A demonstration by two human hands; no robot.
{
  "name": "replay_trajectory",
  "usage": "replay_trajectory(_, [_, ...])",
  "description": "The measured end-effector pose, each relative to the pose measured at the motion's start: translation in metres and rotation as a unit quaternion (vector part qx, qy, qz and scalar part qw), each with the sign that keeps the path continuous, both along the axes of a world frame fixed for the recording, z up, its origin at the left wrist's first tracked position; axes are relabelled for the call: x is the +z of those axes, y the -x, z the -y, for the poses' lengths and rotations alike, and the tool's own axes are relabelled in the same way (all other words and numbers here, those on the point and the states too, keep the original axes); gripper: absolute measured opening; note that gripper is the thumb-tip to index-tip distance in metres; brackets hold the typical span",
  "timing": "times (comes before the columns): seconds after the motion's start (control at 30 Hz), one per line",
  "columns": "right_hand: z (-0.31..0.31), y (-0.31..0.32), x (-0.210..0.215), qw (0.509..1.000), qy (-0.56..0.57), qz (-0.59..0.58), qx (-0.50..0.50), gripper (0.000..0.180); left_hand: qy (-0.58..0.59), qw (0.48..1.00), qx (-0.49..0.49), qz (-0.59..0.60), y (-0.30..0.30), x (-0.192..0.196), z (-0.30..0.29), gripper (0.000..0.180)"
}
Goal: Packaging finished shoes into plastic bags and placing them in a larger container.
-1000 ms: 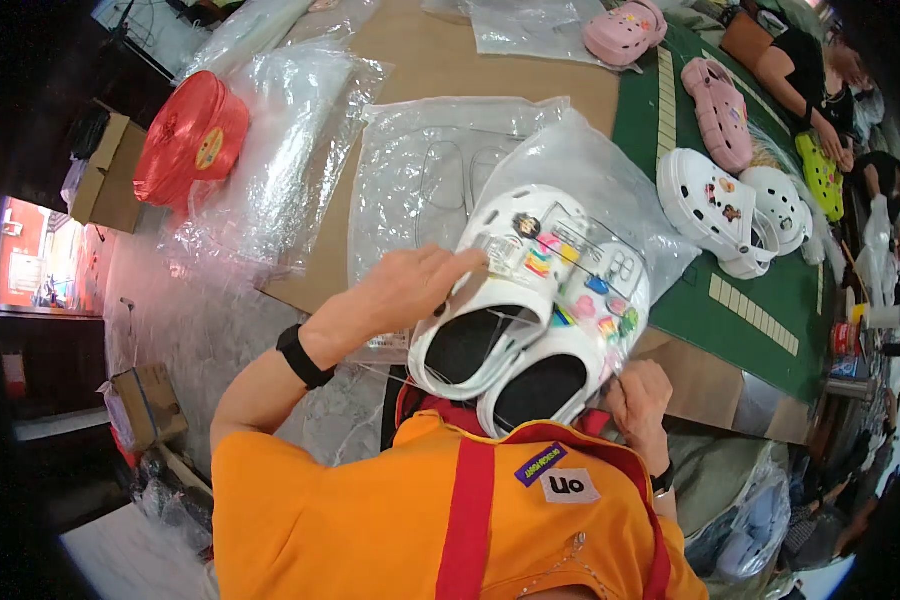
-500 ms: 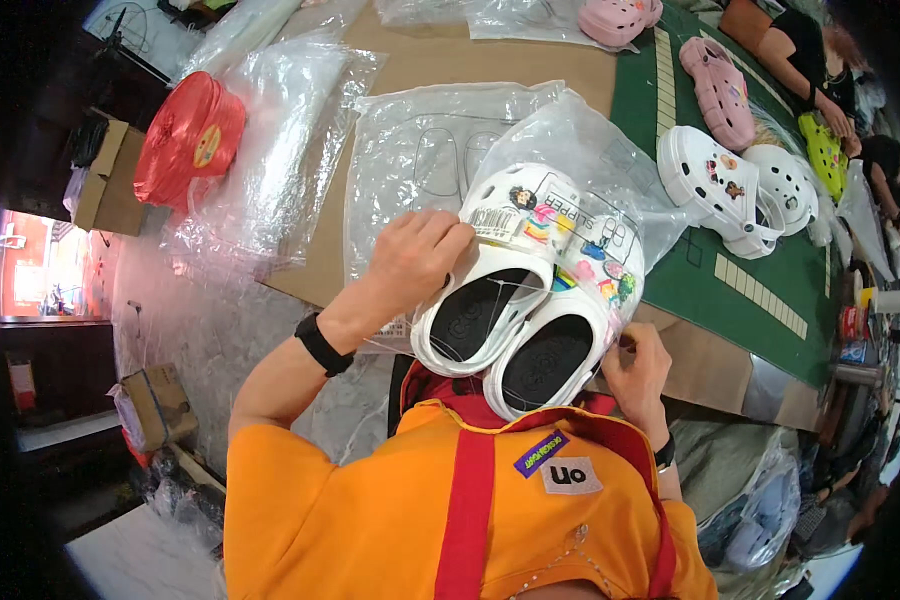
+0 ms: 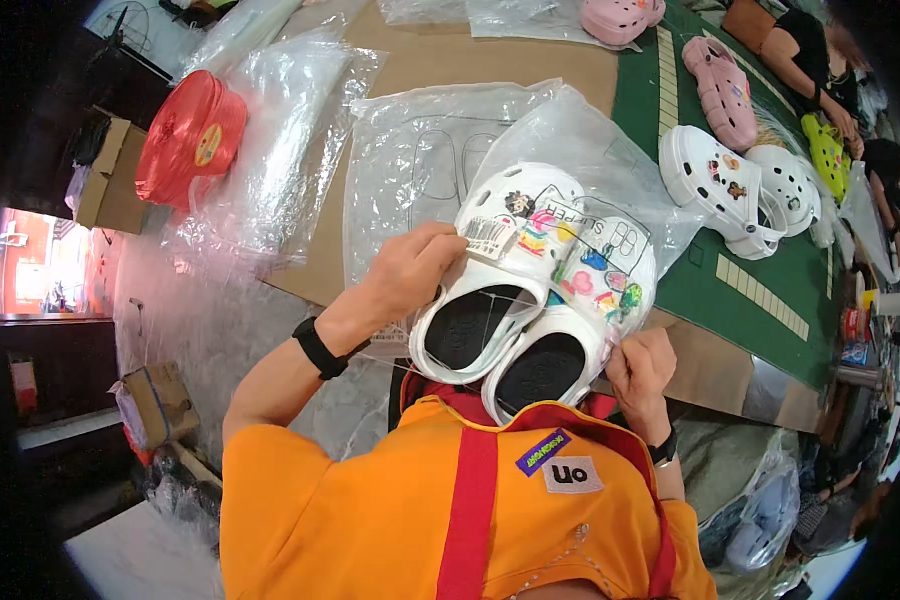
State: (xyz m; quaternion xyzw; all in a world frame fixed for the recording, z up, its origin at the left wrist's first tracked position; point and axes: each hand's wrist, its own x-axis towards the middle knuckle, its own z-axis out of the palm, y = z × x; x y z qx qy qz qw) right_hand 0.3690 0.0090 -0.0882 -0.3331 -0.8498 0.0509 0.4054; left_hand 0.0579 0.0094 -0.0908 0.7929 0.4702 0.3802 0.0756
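Both white clogs (image 3: 530,290) have come nearer the body, toes inside the clear bag (image 3: 590,150) on the table (image 3: 450,60). Left hand (image 3: 410,275) grips the left clog's side; right hand (image 3: 640,365) pinches the bag edge. If that pinch slackens, the thin plastic could slide off

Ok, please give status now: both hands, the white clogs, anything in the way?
Left hand gripping the white clogs from the side. Right hand at the clear bag edge. Clogs half inside bag. Nothing blocking.
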Motion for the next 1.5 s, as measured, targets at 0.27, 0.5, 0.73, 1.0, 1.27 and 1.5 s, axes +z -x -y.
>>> replay_trajectory(0.27, [-0.011,0.010,0.015,0.998,0.029,0.019,0.050,0.018,0.012,0.979,-0.044,-0.200,0.004,0.027,-0.008,0.019])
replay_trajectory(0.5, [-0.017,0.014,0.027,0.995,-0.027,0.073,0.070,0.019,-0.108,0.963,-0.051,-0.243,-0.003,0.027,-0.018,0.016])
replay_trajectory(0.73, [-0.006,0.004,0.019,0.994,-0.054,0.068,0.067,0.018,-0.118,0.970,-0.081,-0.197,-0.001,0.029,-0.003,0.018])
replay_trajectory(1.0, [0.000,-0.004,0.022,0.992,-0.021,0.087,0.087,0.018,-0.149,0.959,-0.109,-0.214,-0.006,0.039,0.006,0.015])
replay_trajectory(1.27, [-0.008,-0.003,0.013,0.986,0.135,0.088,0.043,0.013,-0.088,0.957,-0.110,-0.254,-0.012,0.037,0.004,0.015])
replay_trajectory(1.5, [-0.006,0.002,0.019,0.961,0.272,0.017,0.036,0.020,-0.077,0.966,-0.090,-0.229,-0.012,0.029,-0.001,0.010])
